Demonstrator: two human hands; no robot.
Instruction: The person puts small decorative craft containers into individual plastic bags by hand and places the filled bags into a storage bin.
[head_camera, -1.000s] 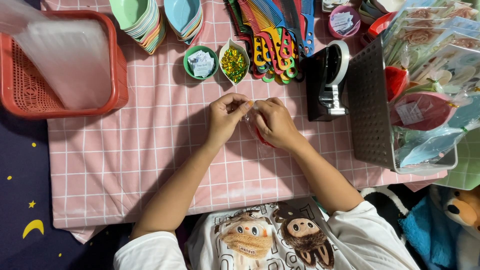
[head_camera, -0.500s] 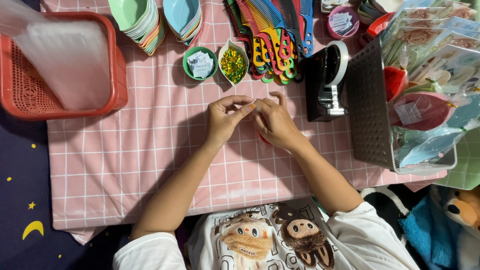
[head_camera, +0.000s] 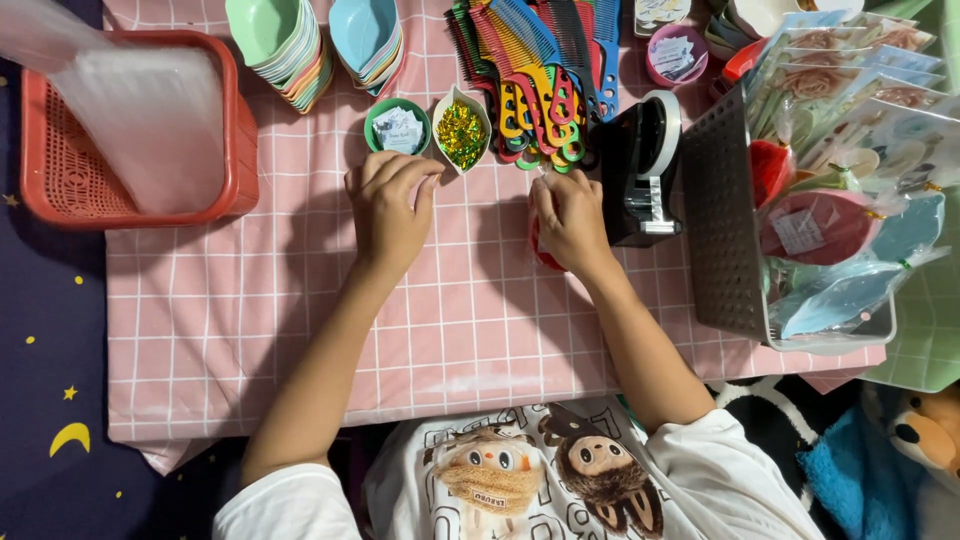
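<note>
Fingers (head_camera: 425, 180) beside green bowl (head_camera: 397, 127) of paper slips (head_camera: 400, 132)

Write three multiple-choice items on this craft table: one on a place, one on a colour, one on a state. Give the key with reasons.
1. Where is the red basket?
A. far left of the pink cloth
B. beside the tape dispenser
C. under the combs

2. What colour is the glitter in the leaf-shaped dish?
A. blue
B. yellow-green
C. white

3. What is the right hand doing?
A. lifting a comb
B. hanging off the table
C. resting on a small red thing

Key: 1 A, the basket sits at the left edge of the table. 2 B, the dish holds yellow-green shreds. 3 C, red shows under the palm, while the left hand reaches toward the round green dish.
</note>
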